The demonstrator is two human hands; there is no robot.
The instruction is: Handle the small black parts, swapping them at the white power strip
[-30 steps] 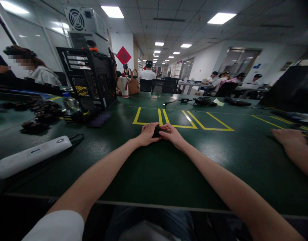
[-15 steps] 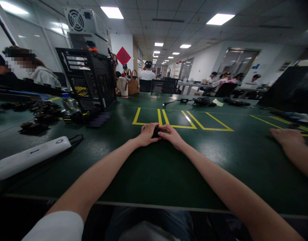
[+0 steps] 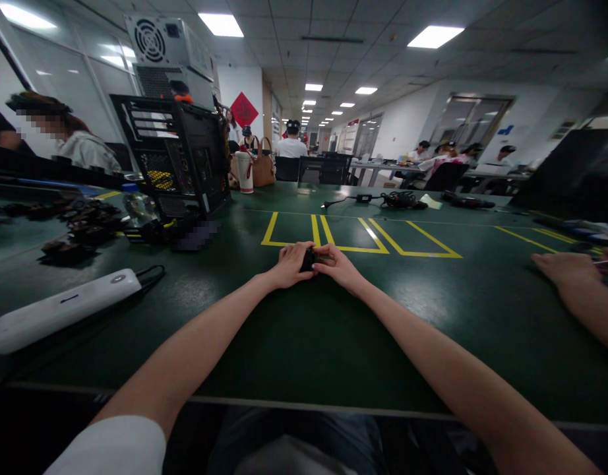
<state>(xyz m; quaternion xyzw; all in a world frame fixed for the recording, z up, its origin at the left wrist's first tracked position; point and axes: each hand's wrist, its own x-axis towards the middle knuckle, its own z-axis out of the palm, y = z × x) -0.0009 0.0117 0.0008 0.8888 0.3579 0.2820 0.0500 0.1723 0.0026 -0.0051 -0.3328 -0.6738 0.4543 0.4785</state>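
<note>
A small black object (image 3: 308,260) of a kind I cannot make out is held low over the green table (image 3: 294,343). My left hand (image 3: 290,265) is closed around its left side and covers much of it. From the right, my right hand (image 3: 334,265) has thumb and fingertips pinched together at the object's other side. Whether those fingertips grip the object itself or a tiny part on it is hidden. Just beyond both hands, yellow tape outlines (image 3: 353,250) mark the tabletop.
Left lie a long white device (image 3: 66,309), black parts (image 3: 89,224) and a clear bottle (image 3: 140,206) beside an open computer case (image 3: 185,155). Black cables (image 3: 403,200) and a paper cup (image 3: 244,173) stand farther back. Another person's hand (image 3: 568,269) rests at right.
My hands and the black object hold almost the same place, with only a slight shift of the right fingers. At the far right, more of the other person's second hand shows.
</note>
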